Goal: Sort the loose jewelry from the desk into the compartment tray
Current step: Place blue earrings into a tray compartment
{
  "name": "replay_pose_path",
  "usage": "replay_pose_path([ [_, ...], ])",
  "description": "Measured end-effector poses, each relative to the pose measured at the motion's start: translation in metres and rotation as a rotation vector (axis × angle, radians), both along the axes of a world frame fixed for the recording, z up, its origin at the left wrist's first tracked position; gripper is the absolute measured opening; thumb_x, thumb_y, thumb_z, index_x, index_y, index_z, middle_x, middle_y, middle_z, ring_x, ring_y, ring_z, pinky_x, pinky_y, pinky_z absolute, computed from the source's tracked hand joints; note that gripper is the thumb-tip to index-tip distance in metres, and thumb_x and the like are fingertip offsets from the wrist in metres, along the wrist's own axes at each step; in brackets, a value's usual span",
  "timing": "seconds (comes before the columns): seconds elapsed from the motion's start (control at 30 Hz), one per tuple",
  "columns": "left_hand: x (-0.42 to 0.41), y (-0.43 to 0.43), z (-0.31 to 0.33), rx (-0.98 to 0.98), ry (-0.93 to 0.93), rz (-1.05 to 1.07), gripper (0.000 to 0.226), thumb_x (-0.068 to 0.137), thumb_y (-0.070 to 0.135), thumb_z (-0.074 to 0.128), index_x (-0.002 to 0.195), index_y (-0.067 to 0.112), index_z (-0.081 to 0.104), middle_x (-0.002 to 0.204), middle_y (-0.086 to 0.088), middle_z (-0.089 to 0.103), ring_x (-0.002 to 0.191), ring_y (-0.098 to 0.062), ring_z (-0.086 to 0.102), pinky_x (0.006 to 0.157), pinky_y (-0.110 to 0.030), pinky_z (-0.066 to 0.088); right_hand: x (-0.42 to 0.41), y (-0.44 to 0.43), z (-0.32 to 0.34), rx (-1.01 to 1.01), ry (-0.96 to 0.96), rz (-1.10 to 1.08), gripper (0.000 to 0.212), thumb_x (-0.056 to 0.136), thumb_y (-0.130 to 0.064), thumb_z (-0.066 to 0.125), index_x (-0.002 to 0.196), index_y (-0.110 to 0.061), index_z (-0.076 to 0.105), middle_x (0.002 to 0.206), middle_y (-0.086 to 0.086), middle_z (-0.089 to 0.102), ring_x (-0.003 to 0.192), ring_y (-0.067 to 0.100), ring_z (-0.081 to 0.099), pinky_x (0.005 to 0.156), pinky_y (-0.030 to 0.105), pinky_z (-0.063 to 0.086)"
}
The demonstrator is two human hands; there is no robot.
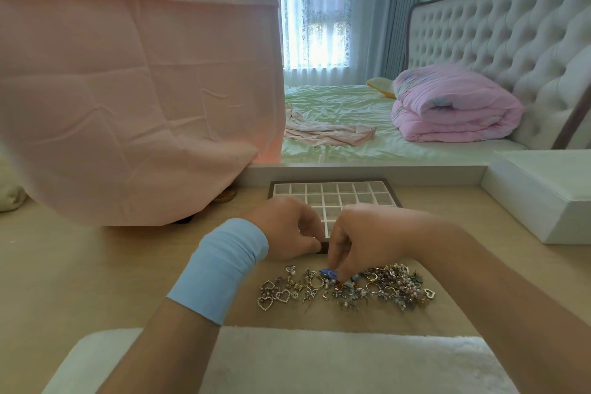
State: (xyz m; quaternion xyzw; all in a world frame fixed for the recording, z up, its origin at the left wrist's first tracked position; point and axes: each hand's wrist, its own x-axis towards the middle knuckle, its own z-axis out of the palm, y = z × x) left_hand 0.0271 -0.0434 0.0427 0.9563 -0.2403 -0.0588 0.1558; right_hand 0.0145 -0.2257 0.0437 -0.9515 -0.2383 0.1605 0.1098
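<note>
A white compartment tray (332, 190) with a dark frame lies on the desk, its near part hidden by my hands. In front of it, loose jewelry (383, 285) is spread on a brown cloth (249, 313): heart-shaped pieces (271, 293) at the left, a dense heap at the right. My right hand (367, 240) reaches down into the pile and its fingertips pinch a small blue piece (327, 272). My left hand (287, 227), with a light blue wrist band, hovers at the tray's near edge with curled fingers; what they hold, if anything, is hidden.
A pink cloth (128, 89) hangs over the desk at the left. A white box (543, 195) stands at the right. A white cushioned seat edge (287, 361) runs below the desk. Beyond are a bed and a folded pink quilt (454, 105).
</note>
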Motion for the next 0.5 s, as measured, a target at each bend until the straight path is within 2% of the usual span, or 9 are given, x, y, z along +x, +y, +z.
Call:
replay_pose_path([
  [0.07, -0.003, -0.006, -0.004, 0.038, 0.071, -0.006, 0.005, 0.082, 0.034, 0.071, 0.085, 0.039, 0.072, 0.074, 0.022, 0.058, 0.07, 0.004, 0.054, 0.063, -0.011, 0.041, 0.0, 0.002, -0.002, -0.028, -0.01, -0.005, 0.017, 0.079, -0.036, 0.083, 0.096, -0.035, 0.081, 0.072, -0.02, 0.068, 0.066, -0.003, 0.058, 0.061, 0.016, 0.045],
  [0.13, -0.005, -0.012, -0.011, 0.076, 0.136, -0.008, 0.003, 0.078, 0.037, 0.075, 0.079, 0.04, 0.073, 0.078, 0.022, 0.063, 0.078, -0.004, 0.062, 0.075, -0.025, 0.055, 0.001, 0.001, -0.003, -0.026, 0.009, -0.011, 0.014, 0.08, -0.034, 0.083, 0.094, -0.034, 0.082, 0.077, -0.018, 0.071, 0.068, -0.002, 0.059, 0.062, 0.016, 0.046],
  [0.2, -0.006, -0.018, -0.018, 0.151, 0.129, -0.048, 0.012, 0.078, 0.043, 0.074, 0.089, 0.039, 0.076, 0.079, 0.023, 0.062, 0.084, -0.009, 0.064, 0.081, -0.034, 0.058, 0.001, -0.003, -0.001, -0.018, 0.036, -0.023, 0.012, 0.08, -0.032, 0.083, 0.092, -0.032, 0.082, 0.083, -0.016, 0.075, 0.07, -0.002, 0.06, 0.064, 0.015, 0.048],
  [0.33, -0.005, -0.022, -0.02, 0.161, 0.071, -0.067, 0.016, 0.081, 0.046, 0.072, 0.095, 0.043, 0.076, 0.087, 0.02, 0.066, 0.083, -0.01, 0.063, 0.079, -0.033, 0.058, 0.003, -0.008, 0.001, -0.012, 0.086, -0.034, 0.011, 0.08, -0.032, 0.083, 0.091, -0.033, 0.082, 0.084, -0.017, 0.076, 0.072, -0.005, 0.061, 0.068, 0.015, 0.049],
  [0.43, -0.001, -0.017, -0.019, 0.102, 0.133, -0.051, 0.012, 0.083, 0.04, 0.072, 0.094, 0.038, 0.077, 0.08, 0.019, 0.066, 0.08, -0.01, 0.065, 0.079, -0.032, 0.058, 0.005, -0.009, 0.001, 0.016, 0.132, -0.037, 0.008, 0.083, -0.037, 0.08, 0.091, -0.035, 0.08, 0.081, -0.017, 0.076, 0.076, -0.005, 0.064, 0.076, 0.021, 0.052],
  [0.5, 0.001, -0.011, -0.017, 0.014, 0.165, -0.031, 0.01, 0.084, 0.038, 0.071, 0.091, 0.035, 0.077, 0.079, 0.012, 0.072, 0.078, -0.012, 0.068, 0.078, -0.033, 0.058, 0.007, -0.011, 0.004, 0.066, 0.118, -0.054, 0.006, 0.087, -0.04, 0.075, 0.088, -0.034, 0.077, 0.073, -0.017, 0.073, 0.07, -0.004, 0.062, 0.075, 0.024, 0.053],
])
